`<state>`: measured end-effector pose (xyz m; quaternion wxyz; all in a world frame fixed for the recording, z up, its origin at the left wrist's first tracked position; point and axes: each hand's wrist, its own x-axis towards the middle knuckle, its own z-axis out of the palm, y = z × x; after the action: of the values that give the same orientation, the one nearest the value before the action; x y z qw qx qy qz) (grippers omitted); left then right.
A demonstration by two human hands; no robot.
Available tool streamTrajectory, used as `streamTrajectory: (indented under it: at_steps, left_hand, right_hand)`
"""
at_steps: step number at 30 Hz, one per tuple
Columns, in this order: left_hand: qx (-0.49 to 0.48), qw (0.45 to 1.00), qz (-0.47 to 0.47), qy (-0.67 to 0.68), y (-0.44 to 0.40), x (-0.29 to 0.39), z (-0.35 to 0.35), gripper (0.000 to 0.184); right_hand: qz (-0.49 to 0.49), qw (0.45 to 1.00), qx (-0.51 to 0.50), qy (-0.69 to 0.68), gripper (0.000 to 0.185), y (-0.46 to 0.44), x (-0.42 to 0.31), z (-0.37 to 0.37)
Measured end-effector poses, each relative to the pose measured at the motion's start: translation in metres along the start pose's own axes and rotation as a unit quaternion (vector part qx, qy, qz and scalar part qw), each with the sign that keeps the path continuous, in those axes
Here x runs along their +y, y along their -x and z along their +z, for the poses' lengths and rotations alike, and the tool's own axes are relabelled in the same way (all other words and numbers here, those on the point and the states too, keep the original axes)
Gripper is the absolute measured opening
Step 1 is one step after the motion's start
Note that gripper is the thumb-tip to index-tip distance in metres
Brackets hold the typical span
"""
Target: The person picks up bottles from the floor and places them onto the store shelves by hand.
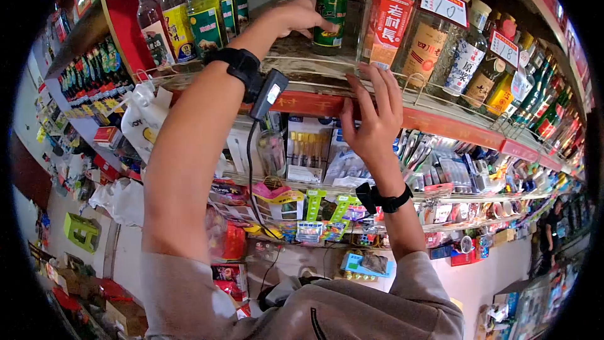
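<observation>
On the upper shelf, my left hand (298, 16) is at a clear glass bottle with a green label (330, 16). Its thumb lies across the label, and the other fingers are partly hidden behind the bottle's left side. The bottle stands upright. My right hand (376, 104) is open, fingers spread and pointing up, at the wire rail (418, 80) on the shelf's front edge. Its fingertips are just below a red-labelled box (390, 28). Left of my left arm stand several more bottles, among them a green-labelled bottle (206, 25) and a yellow-labelled bottle (178, 28).
Further right, several liquor bottles (469, 60) line the shelf behind price cards (444, 6). Below the red shelf edge (453, 124) hang packaged toothbrushes (308, 146) and small goods. A cable runs down from my left wristband (238, 69). A person (552, 233) is at far right.
</observation>
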<state>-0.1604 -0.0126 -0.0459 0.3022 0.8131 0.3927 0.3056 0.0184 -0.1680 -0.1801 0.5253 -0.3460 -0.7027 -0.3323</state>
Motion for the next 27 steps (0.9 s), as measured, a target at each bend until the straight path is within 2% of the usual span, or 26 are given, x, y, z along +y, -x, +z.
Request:
streamTrajectory:
  at_steps: [4,7,17,19,23,25,27]
  left_hand:
    - [0.018,1.0,0.02,-0.017,-0.01,-0.01,0.002,0.059]
    - [0.046,0.998,-0.012,-0.05,-0.029,-0.02,0.004,0.065]
    - [0.012,0.999,0.015,-0.029,-0.046,-0.021,0.015,0.073]
    - [0.084,0.995,0.031,-0.045,-0.044,-0.019,0.02,0.065]
    - [0.072,0.993,0.004,-0.097,-0.049,-0.013,0.023,0.063]
    - [0.057,0.996,0.064,-0.027,-0.056,-0.024,0.026,0.056]
    - [0.048,0.997,0.049,-0.033,-0.051,-0.018,0.024,0.055]
  right_hand:
    - [-0.01,1.0,0.002,0.023,0.039,0.0,-0.001,0.003]
    - [-0.009,0.999,0.01,0.037,0.037,0.0,-0.001,0.006]
    - [-0.009,0.998,0.015,0.058,0.038,-0.001,-0.004,0.008]
    - [-0.004,0.998,0.018,0.057,0.038,-0.002,-0.005,0.009]
    - [-0.001,0.998,0.023,0.067,0.038,-0.002,-0.005,0.009]
    - [-0.002,0.998,0.014,0.059,0.038,-0.001,-0.004,0.009]
    - [0.001,0.998,0.014,0.063,0.038,0.0,-0.003,0.009]
